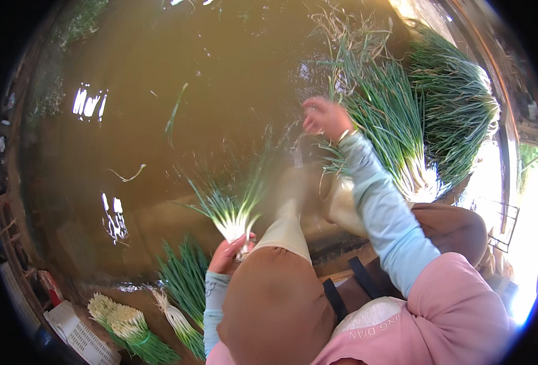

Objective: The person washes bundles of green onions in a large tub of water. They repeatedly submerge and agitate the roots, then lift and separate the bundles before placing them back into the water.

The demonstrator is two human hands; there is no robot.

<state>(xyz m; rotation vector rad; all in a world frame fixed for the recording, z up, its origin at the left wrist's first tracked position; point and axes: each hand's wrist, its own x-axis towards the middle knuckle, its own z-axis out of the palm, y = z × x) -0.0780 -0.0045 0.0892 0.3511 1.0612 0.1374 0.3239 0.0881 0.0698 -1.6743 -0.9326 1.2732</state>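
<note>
My left hand [229, 253] is closed round the white root end of a small bunch of green onions [232, 214], its green leaves fanned out over the brown water [127, 150]. My right hand [326, 117] is raised over the water, fingers apart and slightly blurred, with nothing seen in it. Just right of that hand lies a large heap of green onions [387, 118], leaves in the water and white ends towards me. A second heap [456, 105] lies beyond it, at the far right.
At the lower left lie tied green onion bundles [136, 326], a loose bunch [177, 317] and more green leaves [184, 269], near a white perforated plastic crate [79, 333]. Withered leaves [355, 32] float at the upper right. My legs stand in the water.
</note>
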